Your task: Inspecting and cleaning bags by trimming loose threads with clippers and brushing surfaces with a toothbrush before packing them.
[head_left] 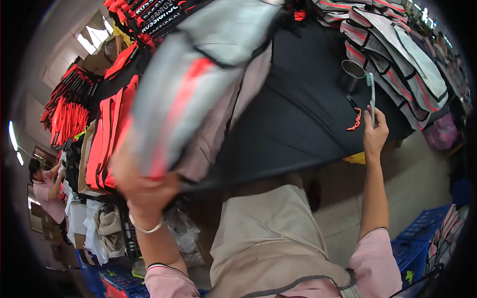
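My left hand (146,186), blurred by motion, grips the lower end of a grey fabric piece (233,37) with black edging and a red stripe. The piece hangs slantwise over the left part of the black-covered table (293,109), smeared along its left side. In my right hand (375,134) a toothbrush (371,94) stands upright, bristles at the top, fingers closed round its handle. Just left of the brush are a metal cup (351,79) and a small dark tool with an orange cord (354,116), both on the table.
Stacked grey pieces with red stripes (397,64) cover the table's right side. Red and black goods (74,114) are piled at the left, some in a carton (88,164). Blue crates (422,233) stand low at the right. A person in pink (47,188) works at far left.
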`<act>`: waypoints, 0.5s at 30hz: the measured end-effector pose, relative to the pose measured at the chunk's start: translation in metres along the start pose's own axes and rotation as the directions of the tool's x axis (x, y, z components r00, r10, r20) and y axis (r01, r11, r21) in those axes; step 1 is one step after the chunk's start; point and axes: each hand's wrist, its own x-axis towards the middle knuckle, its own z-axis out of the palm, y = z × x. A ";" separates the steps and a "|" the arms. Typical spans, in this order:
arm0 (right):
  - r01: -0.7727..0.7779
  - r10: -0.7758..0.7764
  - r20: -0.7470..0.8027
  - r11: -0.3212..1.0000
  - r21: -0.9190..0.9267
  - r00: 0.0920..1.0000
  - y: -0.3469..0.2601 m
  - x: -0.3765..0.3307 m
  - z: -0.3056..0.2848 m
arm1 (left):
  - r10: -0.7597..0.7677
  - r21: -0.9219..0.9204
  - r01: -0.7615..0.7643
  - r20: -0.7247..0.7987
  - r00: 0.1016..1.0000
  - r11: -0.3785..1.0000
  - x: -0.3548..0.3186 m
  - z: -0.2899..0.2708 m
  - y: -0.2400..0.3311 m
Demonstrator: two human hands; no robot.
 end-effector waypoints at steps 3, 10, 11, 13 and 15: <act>-0.122 0.125 -0.045 0.990 0.066 0.991 0.021 0.001 -0.026 | 0.195 -0.047 -0.190 0.305 0.932 0.981 0.004 0.044 0.038; -0.343 0.334 0.140 0.938 0.046 0.932 -0.012 -0.029 -0.032 | 0.110 -0.115 -0.042 0.679 0.726 0.992 -0.158 0.107 0.058; -0.318 0.310 0.194 0.948 0.007 0.931 -0.012 -0.032 -0.033 | 0.107 -0.124 -0.030 0.684 0.722 0.992 -0.157 0.104 0.058; -0.352 0.341 0.254 0.936 -0.003 0.905 -0.008 -0.037 -0.034 | 0.117 -0.324 0.207 0.750 0.651 0.923 -0.146 0.095 0.056; -0.465 0.428 0.388 0.885 0.000 0.816 -0.027 -0.040 -0.017 | 0.079 -0.377 0.373 0.786 0.613 0.848 -0.138 0.088 0.037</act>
